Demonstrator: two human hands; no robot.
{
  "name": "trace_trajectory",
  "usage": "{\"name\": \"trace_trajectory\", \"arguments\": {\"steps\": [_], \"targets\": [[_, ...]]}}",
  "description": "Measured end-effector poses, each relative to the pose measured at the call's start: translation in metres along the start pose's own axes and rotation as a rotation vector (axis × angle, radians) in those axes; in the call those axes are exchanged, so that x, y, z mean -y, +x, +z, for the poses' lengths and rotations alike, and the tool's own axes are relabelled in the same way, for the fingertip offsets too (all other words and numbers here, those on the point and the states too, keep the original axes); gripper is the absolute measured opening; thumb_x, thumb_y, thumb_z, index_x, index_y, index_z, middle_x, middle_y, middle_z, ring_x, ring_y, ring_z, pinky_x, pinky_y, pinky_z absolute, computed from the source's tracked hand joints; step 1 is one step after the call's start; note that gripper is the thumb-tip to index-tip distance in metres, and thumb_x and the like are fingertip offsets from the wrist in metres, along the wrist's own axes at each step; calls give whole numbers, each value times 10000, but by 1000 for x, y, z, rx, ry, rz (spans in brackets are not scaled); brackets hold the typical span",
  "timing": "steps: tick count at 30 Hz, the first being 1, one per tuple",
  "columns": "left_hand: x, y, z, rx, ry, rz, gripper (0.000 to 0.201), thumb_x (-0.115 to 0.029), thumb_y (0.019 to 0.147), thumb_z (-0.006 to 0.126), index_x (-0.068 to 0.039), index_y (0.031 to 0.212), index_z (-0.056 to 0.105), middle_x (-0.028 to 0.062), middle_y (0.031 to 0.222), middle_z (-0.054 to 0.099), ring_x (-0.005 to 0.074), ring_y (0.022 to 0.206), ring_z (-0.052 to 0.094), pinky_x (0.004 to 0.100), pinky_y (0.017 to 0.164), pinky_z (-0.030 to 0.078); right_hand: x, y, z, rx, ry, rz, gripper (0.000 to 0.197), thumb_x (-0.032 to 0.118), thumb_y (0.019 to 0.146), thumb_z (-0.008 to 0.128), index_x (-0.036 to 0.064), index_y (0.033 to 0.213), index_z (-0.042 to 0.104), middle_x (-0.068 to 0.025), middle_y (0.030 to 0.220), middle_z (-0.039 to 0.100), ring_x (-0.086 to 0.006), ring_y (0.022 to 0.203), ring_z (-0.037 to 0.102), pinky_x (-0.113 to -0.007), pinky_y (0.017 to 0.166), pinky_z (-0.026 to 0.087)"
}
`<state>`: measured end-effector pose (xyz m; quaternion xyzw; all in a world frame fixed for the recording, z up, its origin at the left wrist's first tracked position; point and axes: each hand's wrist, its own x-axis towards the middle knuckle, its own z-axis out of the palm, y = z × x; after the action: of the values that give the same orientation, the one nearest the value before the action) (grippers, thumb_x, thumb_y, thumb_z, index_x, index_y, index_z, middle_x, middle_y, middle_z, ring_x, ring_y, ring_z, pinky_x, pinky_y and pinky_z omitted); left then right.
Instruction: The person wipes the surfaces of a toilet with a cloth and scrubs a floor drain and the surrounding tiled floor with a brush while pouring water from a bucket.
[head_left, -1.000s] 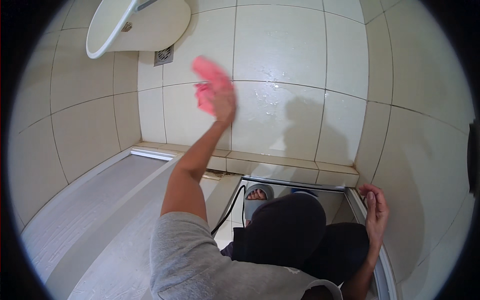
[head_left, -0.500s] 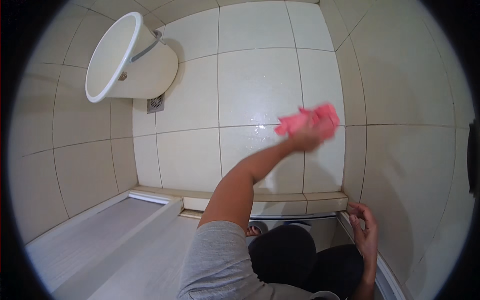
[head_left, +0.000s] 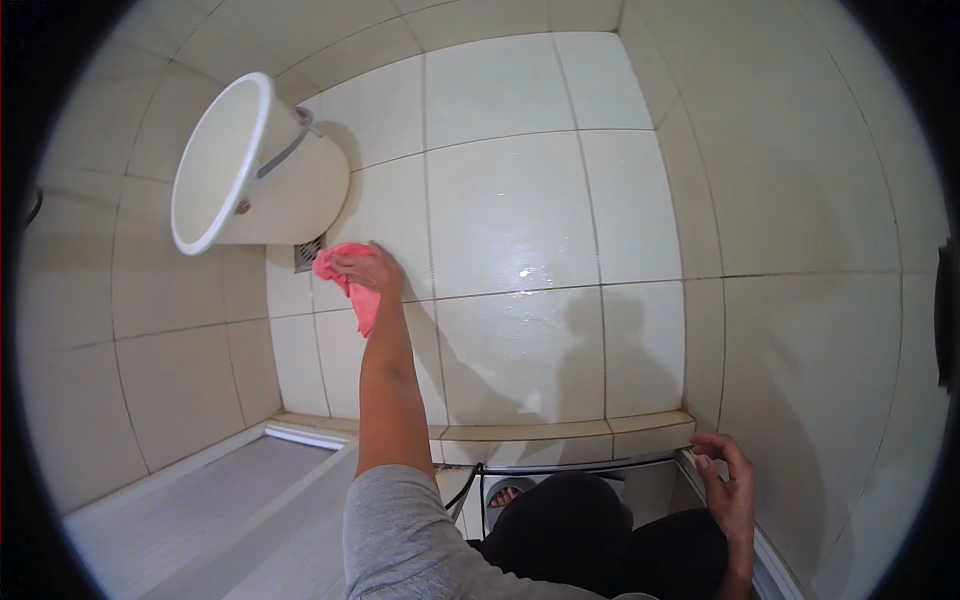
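Note:
My left hand (head_left: 368, 268) presses a crumpled pink cloth (head_left: 358, 290) against the tiled floor (head_left: 520, 360), at the left beside the drain grate. The hand lies over the cloth, and one loose end hangs back toward my forearm. At the lower right, my right hand (head_left: 728, 482) is empty, its fingers loosely bent and apart. It is by the metal door frame and the end of the raised sill (head_left: 530, 440); whether it touches them I cannot tell. Wet, shiny spots (head_left: 525, 275) show on the middle of the floor.
A cream bucket (head_left: 295, 195) with a grey handle stands at the back left, next to the metal drain grate (head_left: 306, 256). Tiled walls (head_left: 800, 350) rise at the left, right and back. A sliding door panel (head_left: 210, 490) lies at the lower left.
My left hand has swept the pink cloth from the right side of the floor across to the left, near the drain. The view has tilted slightly. My right hand has stayed by the frame.

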<state>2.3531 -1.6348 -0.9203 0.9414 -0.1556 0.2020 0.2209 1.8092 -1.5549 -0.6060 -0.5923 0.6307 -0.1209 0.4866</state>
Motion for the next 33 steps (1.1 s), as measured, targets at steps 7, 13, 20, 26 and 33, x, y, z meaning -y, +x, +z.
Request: {"name": "trace_trajectory", "arguments": {"steps": [7,13,20,26,33], "targets": [[-151,1,73,618,-59,779,439,-226,840,431,-122,1266,411,153,1222,478,348,1124,423,513,963,264,-3,1,-4,84,-60,-103,198,87,766,622,23,951,587,-123,895,615,-256,863,590,-318,774,444],[-301,-214,-13,937,-408,1226,523,-412,869,423,-269,1355,293,20,1353,383,285,1311,213,621,1000,139,-7,4,-9,106,-100,-108,216,140,755,647,31,933,592,-123,893,616,-281,862,587,-339,760,445],[-149,-289,-148,1057,-467,1995,424,-295,826,483,-241,1246,469,-35,1379,333,307,1290,242,591,957,210,-10,3,-9,116,-92,-131,224,120,767,629,21,965,588,-127,895,610,-260,872,586,-318,783,434],[-32,-252,-156,1220,-493,1486,499,-409,838,462,-286,1313,373,14,1426,246,376,1231,320,642,968,164,-2,2,4,134,-24,-101,188,113,803,591,9,960,583,-112,989,581,-204,923,542,-302,813,405],[155,-65,-131,680,323,777,498,-447,906,258,-293,1379,234,108,1459,136,468,1299,55,673,971,20,-2,-1,6,155,-50,-126,241,221,855,549,6,956,586,-126,1077,557,-192,968,514,-291,825,388]]}}
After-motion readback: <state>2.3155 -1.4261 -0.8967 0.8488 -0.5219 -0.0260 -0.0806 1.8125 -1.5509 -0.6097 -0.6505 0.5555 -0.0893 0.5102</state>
